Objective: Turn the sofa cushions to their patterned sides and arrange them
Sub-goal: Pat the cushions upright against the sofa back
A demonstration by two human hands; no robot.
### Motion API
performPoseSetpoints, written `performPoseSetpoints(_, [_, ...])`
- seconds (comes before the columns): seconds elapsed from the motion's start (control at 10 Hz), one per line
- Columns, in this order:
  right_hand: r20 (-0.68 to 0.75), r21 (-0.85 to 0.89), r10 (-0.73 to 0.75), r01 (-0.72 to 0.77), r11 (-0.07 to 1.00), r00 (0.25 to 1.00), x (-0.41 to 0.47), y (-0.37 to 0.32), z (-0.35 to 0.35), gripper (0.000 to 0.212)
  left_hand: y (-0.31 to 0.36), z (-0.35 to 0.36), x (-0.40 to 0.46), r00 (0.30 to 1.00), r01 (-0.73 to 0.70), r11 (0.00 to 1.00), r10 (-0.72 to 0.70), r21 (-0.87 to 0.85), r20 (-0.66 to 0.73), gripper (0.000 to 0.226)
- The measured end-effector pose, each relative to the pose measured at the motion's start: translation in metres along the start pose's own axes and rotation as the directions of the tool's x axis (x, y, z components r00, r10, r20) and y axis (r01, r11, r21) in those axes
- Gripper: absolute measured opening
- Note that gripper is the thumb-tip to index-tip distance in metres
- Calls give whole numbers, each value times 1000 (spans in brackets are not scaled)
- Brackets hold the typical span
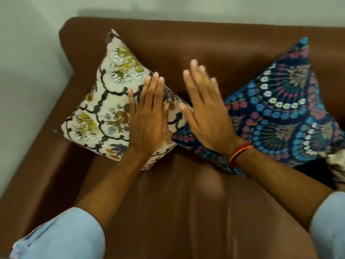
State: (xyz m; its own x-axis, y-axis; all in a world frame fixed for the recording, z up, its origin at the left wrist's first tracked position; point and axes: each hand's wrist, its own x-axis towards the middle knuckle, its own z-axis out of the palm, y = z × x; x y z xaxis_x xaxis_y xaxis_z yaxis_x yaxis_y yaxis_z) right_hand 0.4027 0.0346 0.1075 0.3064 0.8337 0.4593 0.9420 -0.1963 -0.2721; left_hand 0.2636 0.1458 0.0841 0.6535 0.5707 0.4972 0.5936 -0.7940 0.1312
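Two cushions stand on the brown sofa (186,193), both set on a corner like diamonds and leaning against the backrest, both with patterned faces turned outward. The cream floral cushion (104,101) sits toward the sofa's arm; the dark blue mandala cushion (283,116) sits further along, and their inner corners meet or slightly overlap in the middle of the seat. The left hand (147,120) lies flat, fingers together and extended, palm against the inner edge of the cream cushion, holding nothing. The right hand (203,113) is also flat and spread open, empty, over the inner corner of the blue cushion; it is motion-blurred, so whether it presses the fabric or hovers just above it cannot be told. A red-and-orange thread band (240,152) circles the right wrist, and pale blue sleeves (61,234) are pushed up both forearms. At the far right edge a bit of another patterned fabric (336,163) peeks out behind the blue cushion; what it is cannot be made out. The turning seems done for these two, so the step in hand looks like the arranging: patting and squaring them. The next move probably calls for gentle, even pressure to settle each cushion without toppling it, then checking the piece at the right edge
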Motion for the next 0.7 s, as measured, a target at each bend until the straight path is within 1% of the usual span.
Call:
performPoseSetpoints(0.1, [113, 34, -89, 86, 996, 990, 14, -43, 47, 60, -50, -3, -10, 1000, -28, 992, 26, 125, 16, 56])
performPoseSetpoints(0.2, [157, 13, -85, 84, 996, 984, 23, -70, 87, 61, -92, 2, -13, 998, -38, 984, 30, 176, 52, 60])
performPoseSetpoints(0.3, [142, -62, -27, 36, 997, 990, 30, -76, 108, 65, -120, 10, -11, 998, -44, 983, 36, 177, 51, 64])
performPoseSetpoints(0.4, [128, -82, -9, 20, 996, 992, 40, -69, 117, 72, -142, 15, -6, 999, 27, 995, -30, 92, 28, 71])
performPoseSetpoints(0.5, [144, -67, 69, -60, 996, 987, 45, -60, 112, 74, -158, 16, -7, 983, 184, 983, -183, -11, 24, 77])
performPoseSetpoints(0.6, [156, -22, 209, -208, 978, 965, 53, -50, 97, 71, -166, 8, -5, 945, 325, 941, -320, -99, 62, 79])
performPoseSetpoints(0.7, [155, -104, 201, -187, 977, 967, 54, -38, 65, 65, -159, -13, 5, 931, 363, 921, -365, -138, 11, 68])
